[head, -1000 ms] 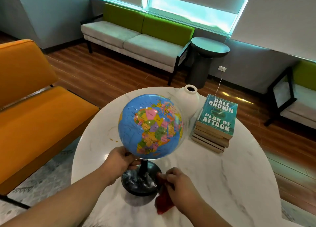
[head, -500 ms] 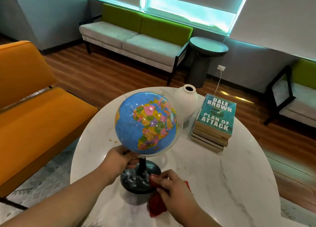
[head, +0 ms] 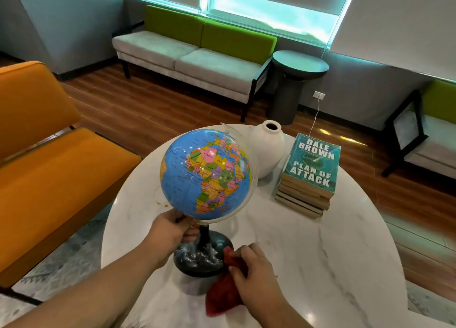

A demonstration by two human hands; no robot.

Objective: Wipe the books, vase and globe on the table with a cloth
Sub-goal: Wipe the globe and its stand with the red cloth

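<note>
Head view: globe (head: 207, 173) upright, axis aslant.

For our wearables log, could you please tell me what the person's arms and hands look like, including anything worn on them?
The left hand and the right hand are ungloved, with no ring, watch or bracelet visible from above. Both forearms are bare right to the frame's edge, so no sleeves show.
</note>
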